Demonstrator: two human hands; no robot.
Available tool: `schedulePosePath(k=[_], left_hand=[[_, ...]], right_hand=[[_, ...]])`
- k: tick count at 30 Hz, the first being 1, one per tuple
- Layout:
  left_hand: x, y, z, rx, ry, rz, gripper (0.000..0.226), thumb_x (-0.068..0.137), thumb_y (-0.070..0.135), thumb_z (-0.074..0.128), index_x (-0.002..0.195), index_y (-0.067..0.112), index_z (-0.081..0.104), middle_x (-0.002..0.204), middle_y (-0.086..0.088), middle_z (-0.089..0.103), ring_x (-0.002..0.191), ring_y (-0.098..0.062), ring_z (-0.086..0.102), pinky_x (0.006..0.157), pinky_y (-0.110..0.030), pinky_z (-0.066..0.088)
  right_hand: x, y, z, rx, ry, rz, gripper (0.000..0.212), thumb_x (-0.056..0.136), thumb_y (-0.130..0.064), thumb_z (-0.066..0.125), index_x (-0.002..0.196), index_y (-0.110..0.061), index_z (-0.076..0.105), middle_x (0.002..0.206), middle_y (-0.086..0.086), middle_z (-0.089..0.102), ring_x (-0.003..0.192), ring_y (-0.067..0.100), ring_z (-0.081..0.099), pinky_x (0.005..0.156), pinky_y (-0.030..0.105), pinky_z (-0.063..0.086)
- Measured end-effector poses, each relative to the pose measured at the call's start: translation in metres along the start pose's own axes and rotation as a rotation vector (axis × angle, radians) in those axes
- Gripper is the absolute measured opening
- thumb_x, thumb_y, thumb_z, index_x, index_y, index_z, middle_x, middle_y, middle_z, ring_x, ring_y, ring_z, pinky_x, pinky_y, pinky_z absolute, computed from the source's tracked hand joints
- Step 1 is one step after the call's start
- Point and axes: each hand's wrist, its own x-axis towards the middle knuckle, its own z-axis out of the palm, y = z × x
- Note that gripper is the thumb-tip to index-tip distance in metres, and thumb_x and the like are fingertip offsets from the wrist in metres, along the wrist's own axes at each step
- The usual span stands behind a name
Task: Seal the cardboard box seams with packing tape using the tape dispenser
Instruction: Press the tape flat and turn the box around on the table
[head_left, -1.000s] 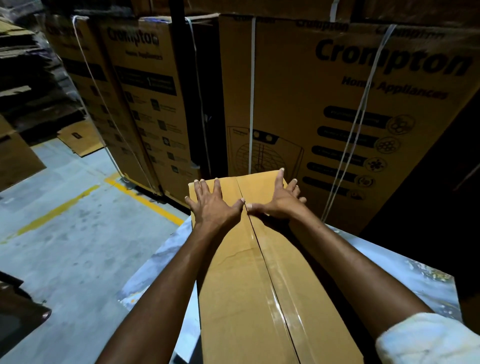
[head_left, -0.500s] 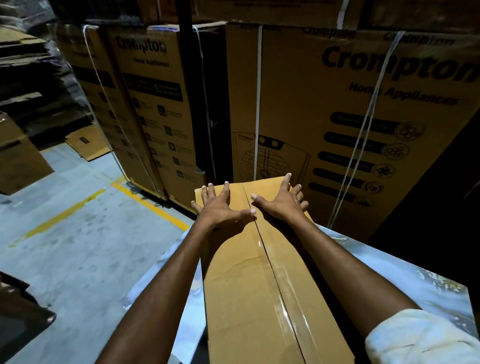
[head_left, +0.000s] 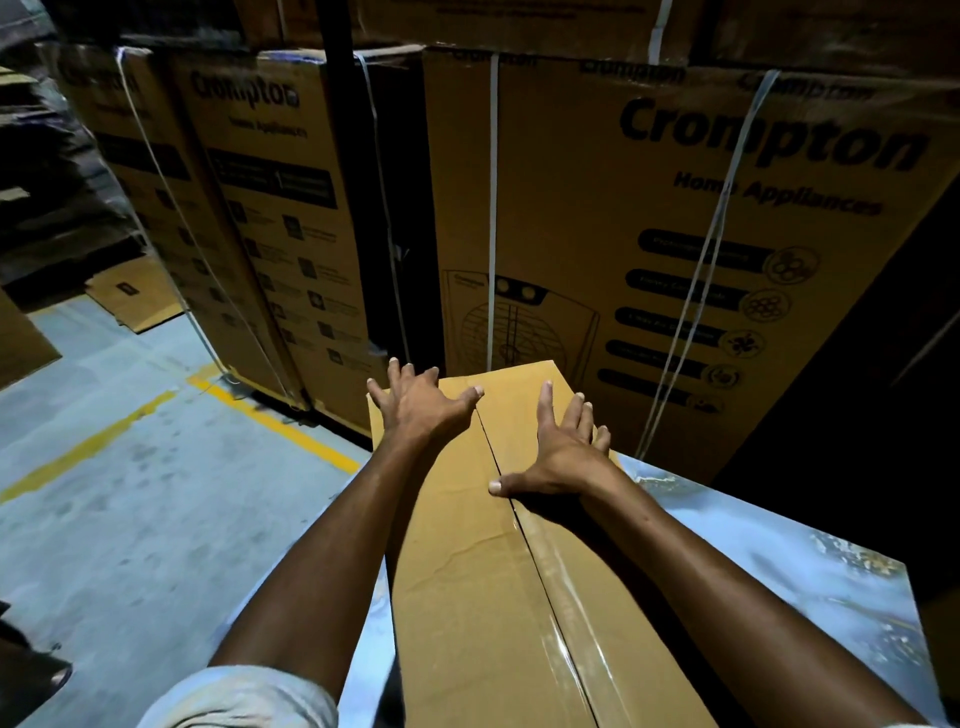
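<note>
A long plain cardboard box (head_left: 457, 582) lies lengthwise in front of me on a shiny metal table (head_left: 810, 566). Clear packing tape (head_left: 558, 587) runs along its centre seam from the near end up to my right thumb; the far stretch of the seam looks bare. My left hand (head_left: 423, 402) is spread open at the box's far left corner, fingers past the edge. My right hand (head_left: 563, 452) is open with fingers splayed on the right flap, thumb pressed on the seam. No tape dispenser is in view.
Tall strapped printed appliance cartons (head_left: 675, 234) stand right behind the box, and more cartons (head_left: 270, 218) stand to the left. Grey concrete floor with a yellow line (head_left: 275, 421) lies at left. Flat cardboard sheets (head_left: 135, 296) lie on the floor farther back.
Both hands were side by side on the seam near the far end. The left hand has slid out toward the far left corner; the right hand has drawn back nearer and rightward.
</note>
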Motion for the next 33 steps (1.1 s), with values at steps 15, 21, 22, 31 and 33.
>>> schedulePosePath(k=[15, 21, 22, 31, 33], left_hand=[[0.001, -0.016, -0.012, 0.000, -0.037, 0.023, 0.107, 0.071, 0.100, 0.029, 0.134, 0.020, 0.064, 0.127, -0.009, 0.068, 0.129, -0.033, 0.053, 0.115, -0.063, 0.018], [-0.011, -0.024, -0.027, 0.005, -0.028, 0.010, 0.101, 0.076, 0.096, 0.034, 0.130, 0.017, 0.067, 0.124, -0.014, 0.069, 0.127, -0.035, 0.054, 0.114, -0.058, 0.022], [-0.012, -0.031, -0.028, 0.016, -0.024, -0.011, 0.101, 0.075, 0.097, 0.033, 0.128, 0.017, 0.068, 0.123, -0.014, 0.069, 0.126, -0.035, 0.055, 0.114, -0.058, 0.022], [-0.034, -0.142, -0.066, 0.032, 0.035, -0.399, 0.112, 0.065, 0.100, 0.038, 0.117, 0.006, 0.071, 0.126, -0.024, 0.066, 0.126, -0.040, 0.054, 0.116, -0.059, 0.022], [-0.048, -0.163, -0.075, 0.037, 0.060, -0.452, 0.109, 0.071, 0.096, 0.038, 0.118, 0.004, 0.070, 0.125, -0.025, 0.065, 0.125, -0.040, 0.054, 0.114, -0.055, 0.025]], right_hand=[[-0.199, 0.040, 0.043, -0.013, 0.110, 0.149, 0.133, 0.057, -0.091, 0.061, 0.156, -0.043, -0.015, 0.163, 0.009, -0.029, 0.151, 0.024, -0.026, 0.123, 0.047, -0.007], [-0.245, -0.002, 0.090, -0.109, 0.211, -0.026, 0.082, 0.067, -0.070, 0.037, 0.137, -0.033, 0.059, 0.150, 0.019, 0.048, 0.135, 0.032, 0.053, 0.107, 0.041, 0.018], [-0.246, -0.011, 0.100, -0.140, 0.232, -0.043, 0.072, 0.070, -0.067, 0.039, 0.121, -0.029, 0.072, 0.131, 0.019, 0.066, 0.115, 0.032, 0.068, 0.100, 0.042, 0.025], [-0.240, -0.068, 0.114, -0.227, -0.035, -0.155, 0.098, 0.089, -0.071, 0.045, 0.161, -0.025, -0.004, 0.162, 0.026, -0.020, 0.149, 0.044, -0.023, 0.120, 0.058, -0.011], [-0.236, -0.069, 0.103, -0.255, -0.072, -0.208, 0.098, 0.091, -0.067, 0.051, 0.160, -0.026, -0.005, 0.163, 0.021, -0.022, 0.149, 0.040, -0.024, 0.122, 0.056, -0.009]])
